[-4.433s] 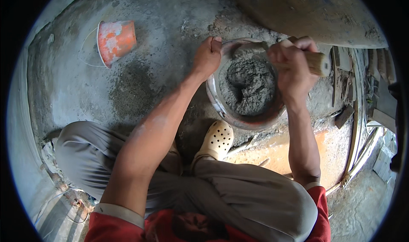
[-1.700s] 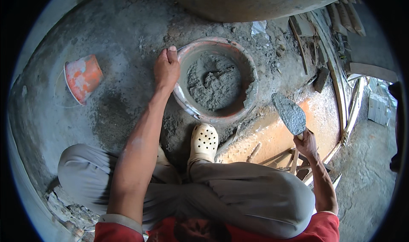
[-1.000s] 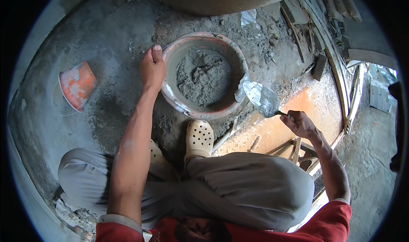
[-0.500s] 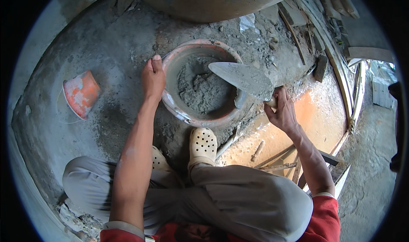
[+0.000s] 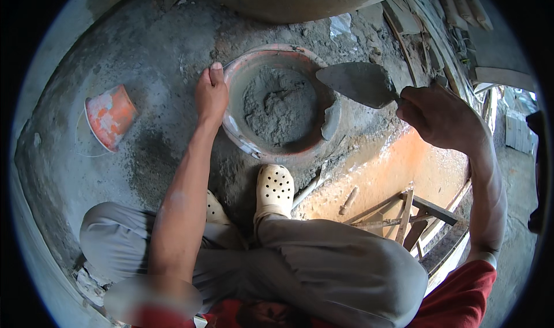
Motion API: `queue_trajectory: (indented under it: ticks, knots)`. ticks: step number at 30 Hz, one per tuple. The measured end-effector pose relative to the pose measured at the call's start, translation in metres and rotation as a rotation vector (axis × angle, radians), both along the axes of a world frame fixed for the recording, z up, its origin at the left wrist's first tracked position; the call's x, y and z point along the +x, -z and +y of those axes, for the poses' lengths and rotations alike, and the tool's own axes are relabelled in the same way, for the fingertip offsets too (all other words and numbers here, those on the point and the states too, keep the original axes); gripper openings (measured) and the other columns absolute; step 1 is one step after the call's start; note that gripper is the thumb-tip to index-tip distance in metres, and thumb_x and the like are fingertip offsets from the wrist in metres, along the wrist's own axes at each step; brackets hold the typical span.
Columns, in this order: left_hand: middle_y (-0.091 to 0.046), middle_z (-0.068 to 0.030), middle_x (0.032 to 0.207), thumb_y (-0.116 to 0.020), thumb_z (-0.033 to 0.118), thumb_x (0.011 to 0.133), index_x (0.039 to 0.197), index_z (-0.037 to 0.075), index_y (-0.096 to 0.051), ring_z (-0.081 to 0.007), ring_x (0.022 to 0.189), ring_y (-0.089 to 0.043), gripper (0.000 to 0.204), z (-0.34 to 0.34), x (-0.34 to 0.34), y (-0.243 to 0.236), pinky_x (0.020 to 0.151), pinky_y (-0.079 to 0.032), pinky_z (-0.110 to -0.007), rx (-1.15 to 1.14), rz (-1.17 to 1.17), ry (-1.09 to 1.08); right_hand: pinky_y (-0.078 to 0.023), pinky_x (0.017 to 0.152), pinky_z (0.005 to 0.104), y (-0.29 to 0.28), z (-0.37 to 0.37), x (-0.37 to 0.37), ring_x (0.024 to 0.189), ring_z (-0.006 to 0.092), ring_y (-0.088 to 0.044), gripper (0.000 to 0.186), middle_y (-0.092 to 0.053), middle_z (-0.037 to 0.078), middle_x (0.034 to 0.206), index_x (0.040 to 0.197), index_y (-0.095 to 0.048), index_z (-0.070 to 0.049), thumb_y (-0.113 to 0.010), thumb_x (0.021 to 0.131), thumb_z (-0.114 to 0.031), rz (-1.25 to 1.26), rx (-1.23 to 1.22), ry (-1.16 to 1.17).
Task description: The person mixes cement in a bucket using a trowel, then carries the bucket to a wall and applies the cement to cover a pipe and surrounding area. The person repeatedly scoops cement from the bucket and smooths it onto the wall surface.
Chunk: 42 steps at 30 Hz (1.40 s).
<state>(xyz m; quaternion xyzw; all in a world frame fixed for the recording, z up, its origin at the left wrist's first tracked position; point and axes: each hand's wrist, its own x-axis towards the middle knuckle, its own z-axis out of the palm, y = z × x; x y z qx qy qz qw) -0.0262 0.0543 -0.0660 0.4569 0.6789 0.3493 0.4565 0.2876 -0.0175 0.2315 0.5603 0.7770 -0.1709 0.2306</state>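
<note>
Tub (image 5: 233, 133) holding grey mortar (image 5: 280, 105); left hand (image 5: 212, 95) at rim (image 5: 307, 55).

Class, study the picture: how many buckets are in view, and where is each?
2. The smaller orange bucket lies on its side at left; the larger mortar bucket stands near the middle, with the left hand gripping it. Others could be hidden.
</note>
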Motion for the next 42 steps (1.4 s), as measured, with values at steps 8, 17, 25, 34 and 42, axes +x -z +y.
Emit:
queue_trajectory:
  ticks: [8,17,25,34,42]
  knots:
    - [-0.071,-0.0196,0.113,-0.050,0.046,0.108,0.128,-0.003,-0.064,-0.0296,0.104,-0.067,0.054,0.000,0.002,0.005,0.092,-0.050,-0.040,-0.030,-0.054,-0.040,-0.057,0.080,0.0483,0.024,-0.003,-0.037,0.082,0.0370,-0.073,0.023,-0.072,0.018,0.080,0.103,-0.068,-0.003,-0.065,0.098,-0.025,0.057,-0.127,0.037]
    - [-0.071,-0.0231,0.110,-0.048,0.043,0.109,0.121,-0.005,-0.065,-0.0326,0.099,-0.068,0.053,-0.002,0.006,0.002,0.089,-0.050,-0.041,0.032,-0.127,-0.079,-0.044,0.059,0.0349,0.104,-0.079,-0.001,0.061,0.0175,-0.052,0.029,-0.055,0.008,0.068,0.114,-0.061,-0.002,-0.064,0.095,-0.024,0.668,-0.001,0.720]
    - [-0.071,-0.0178,0.101,-0.049,0.045,0.109,0.116,-0.005,-0.066,-0.0245,0.089,-0.064,0.053,-0.004,0.004,-0.002,0.084,-0.050,-0.039,-0.025,-0.193,-0.067,-0.046,0.060,0.0331,0.123,-0.090,-0.007,0.063,0.0170,-0.054,0.035,-0.059,0.009,0.076,0.122,-0.059,-0.001,-0.065,0.092,-0.019,0.658,0.201,0.684]
    - [-0.065,-0.0060,0.086,-0.051,0.046,0.108,0.104,0.000,-0.065,-0.0137,0.081,-0.055,0.047,-0.003,0.002,0.011,0.076,-0.048,-0.034,-0.005,-0.172,-0.051,-0.051,0.072,0.0335,0.111,-0.098,0.003,0.081,0.0195,-0.061,0.039,-0.064,0.012,0.095,0.129,-0.049,0.003,-0.069,0.096,-0.004,0.629,0.863,0.364]
    - [-0.061,-0.0125,0.082,-0.050,0.042,0.109,0.097,-0.001,-0.062,-0.0229,0.076,-0.054,0.046,-0.004,0.006,0.012,0.074,-0.047,-0.040,0.030,-0.115,-0.070,-0.050,0.064,0.0536,0.127,-0.087,-0.011,0.075,0.0512,-0.064,0.031,-0.065,0.026,0.085,0.121,-0.049,-0.001,-0.062,0.094,-0.010,0.466,0.252,0.423]
